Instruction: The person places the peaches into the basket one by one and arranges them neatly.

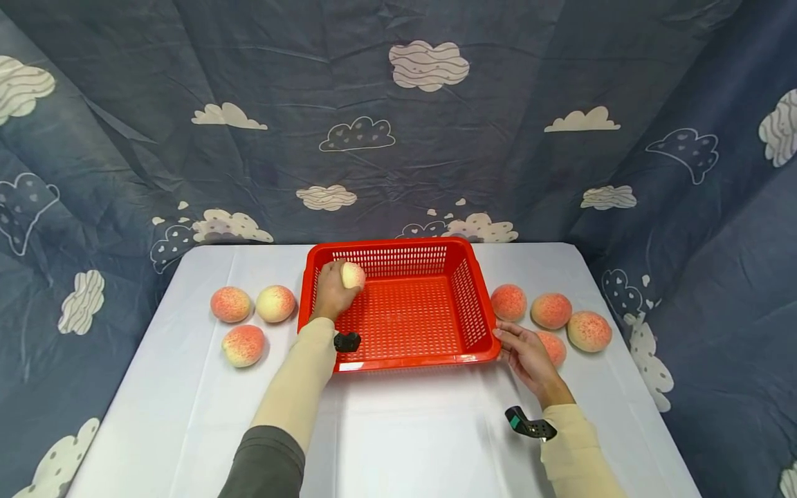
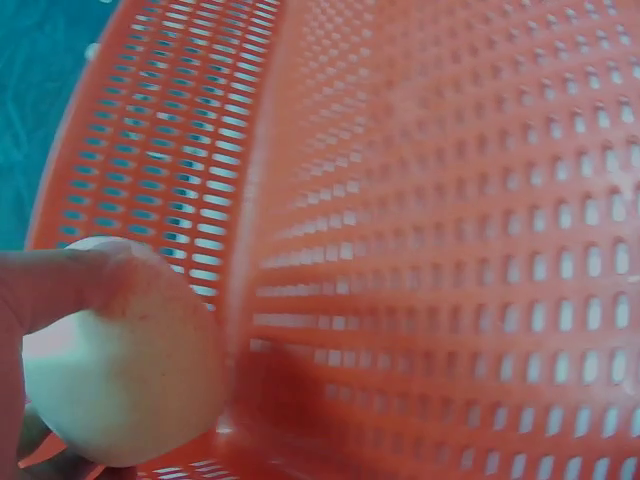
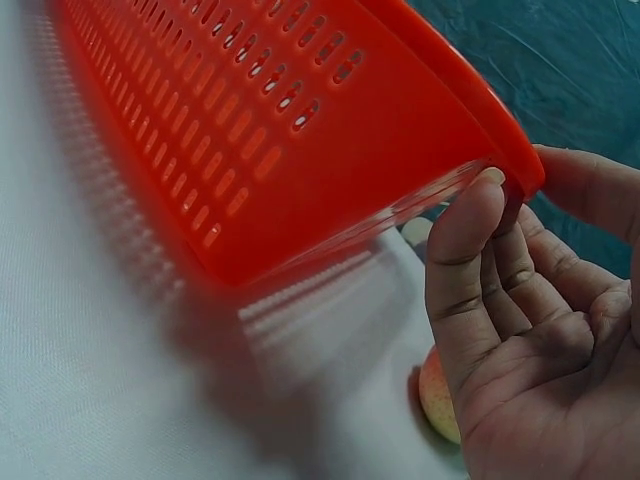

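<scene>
L hand (image 1: 333, 296) grips 1 peach (image 1: 353, 275) inside red basket (image 1: 405, 311), near its L side; can't tell if peach touches bottom. R hand (image 1: 526, 354) pinches basket's near R corner, prob to steady it. Others sit either side on white table (image 1: 411, 436), likely for easy reach: 3 L peaches (image 1: 243, 346), 4 R peaches (image 1: 589, 331). Tot 8 peaches, 1 basket

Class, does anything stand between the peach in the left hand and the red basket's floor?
Nothing visible does. The left hand holds the peach in the opening of the red basket, where no other peach shows.
</scene>
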`<state>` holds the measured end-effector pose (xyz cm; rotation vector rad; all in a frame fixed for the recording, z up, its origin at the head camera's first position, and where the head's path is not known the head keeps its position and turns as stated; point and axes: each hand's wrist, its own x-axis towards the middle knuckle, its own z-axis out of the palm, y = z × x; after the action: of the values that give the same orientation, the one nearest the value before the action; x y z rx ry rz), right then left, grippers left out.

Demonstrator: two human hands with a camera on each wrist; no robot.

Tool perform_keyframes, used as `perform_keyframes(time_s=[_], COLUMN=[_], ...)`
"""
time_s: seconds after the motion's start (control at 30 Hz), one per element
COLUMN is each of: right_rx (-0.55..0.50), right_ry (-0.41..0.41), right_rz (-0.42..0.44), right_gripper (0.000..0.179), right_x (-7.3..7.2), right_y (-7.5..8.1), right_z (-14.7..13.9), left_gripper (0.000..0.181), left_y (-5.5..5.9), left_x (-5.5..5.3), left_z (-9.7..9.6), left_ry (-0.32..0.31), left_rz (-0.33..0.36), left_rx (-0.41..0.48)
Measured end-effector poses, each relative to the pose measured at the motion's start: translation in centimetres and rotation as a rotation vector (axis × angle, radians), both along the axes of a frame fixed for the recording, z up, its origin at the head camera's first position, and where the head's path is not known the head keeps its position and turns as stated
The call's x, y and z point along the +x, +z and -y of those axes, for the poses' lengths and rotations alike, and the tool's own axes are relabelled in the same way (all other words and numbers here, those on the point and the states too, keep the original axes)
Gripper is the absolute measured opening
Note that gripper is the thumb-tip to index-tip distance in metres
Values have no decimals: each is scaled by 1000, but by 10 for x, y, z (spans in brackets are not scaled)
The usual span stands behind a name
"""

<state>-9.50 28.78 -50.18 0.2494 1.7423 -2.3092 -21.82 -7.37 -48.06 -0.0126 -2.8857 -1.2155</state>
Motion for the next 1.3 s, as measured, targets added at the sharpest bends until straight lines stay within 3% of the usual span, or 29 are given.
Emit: perform_keyframes(time_s=[0.2,0.67,1.0,1.3], right_rx=[11,18,29,-4], right_ry=[-8,-10,-16,-22], right_rz=[5,-3,10,-8], right_gripper=[21,15,14,12], right_x=[2,1,1,1], right_y=[-1,-2,-2,-1], right_z=[2,4,6,4], left_gripper=[71,70,64,64], left_y=[-13,-21,-20,-19], left_x=[3,0,-1,-3], left_z=[-2,5,4,2], left_ry=[29,-18,-60,-62], left_rz=[42,89,25,-11], left_rx=[2,-9,-124,-113])
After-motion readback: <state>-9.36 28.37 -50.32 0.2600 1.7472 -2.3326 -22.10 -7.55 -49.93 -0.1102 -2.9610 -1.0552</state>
